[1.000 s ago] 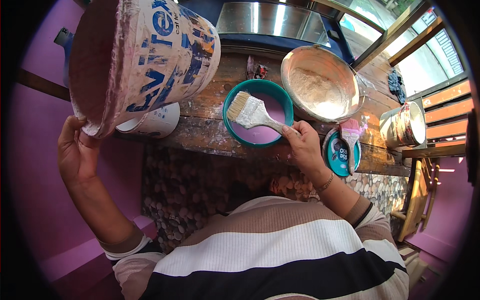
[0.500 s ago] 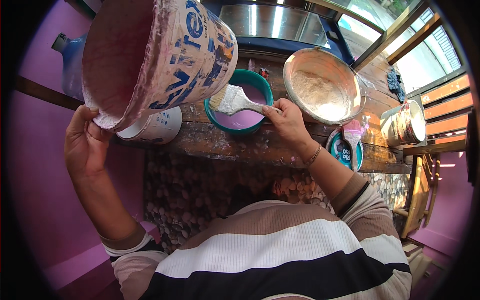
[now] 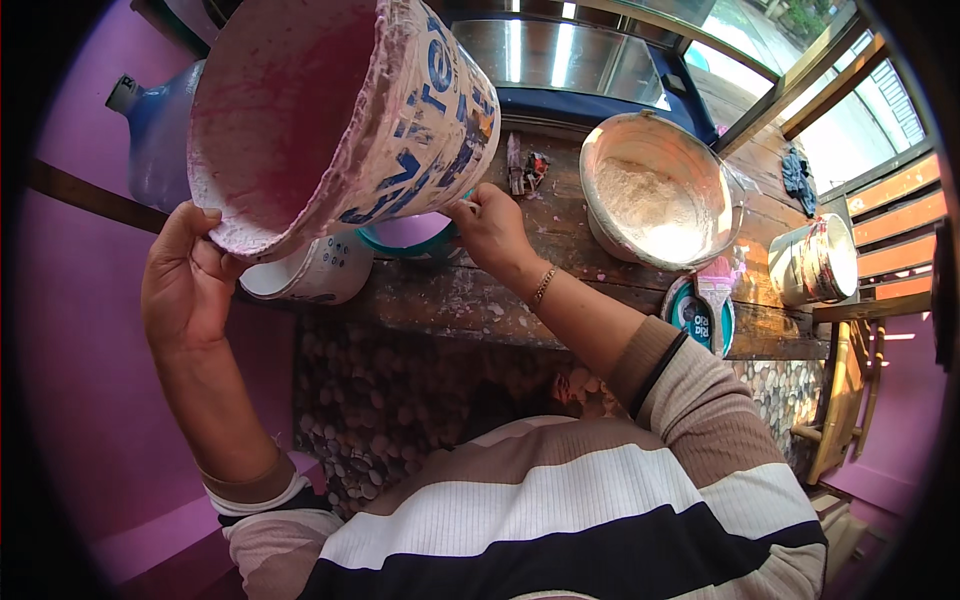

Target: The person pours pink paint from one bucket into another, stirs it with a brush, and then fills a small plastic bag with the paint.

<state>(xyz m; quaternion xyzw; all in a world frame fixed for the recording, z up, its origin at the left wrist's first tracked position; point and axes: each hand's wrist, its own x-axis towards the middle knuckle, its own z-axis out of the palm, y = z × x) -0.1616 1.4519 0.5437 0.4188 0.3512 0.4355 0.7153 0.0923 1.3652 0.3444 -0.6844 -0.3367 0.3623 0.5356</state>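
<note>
My left hand (image 3: 190,275) grips the lower rim of a big white paint-smeared bucket (image 3: 430,130), tipped with its pink-stained mouth toward the left. Beneath it on the wooden bench, a green bowl (image 3: 440,247) holds liquid pink paint (image 3: 405,230) and is partly covered by the bucket. My right hand (image 3: 495,235) is closed at the bowl's right rim, fingertips partly behind the bucket. The paintbrush seen there before is hidden now. A smaller white pail (image 3: 335,275) stands left of the bowl, under the bucket's rim.
A large basin of pale powder (image 3: 655,205) sits to the right on the bench. Beside it lie a paint lid with a pink-tipped brush (image 3: 700,310), a stained pail (image 3: 812,260) and a dark rag (image 3: 797,180). A blue water jug (image 3: 160,135) stands left, a glass-topped case (image 3: 560,60) behind.
My right hand has moved left, and the green bowl has shifted left under the tipped bucket. The paintbrush has gone out of sight. My left hand keeps its hold on the bucket.
</note>
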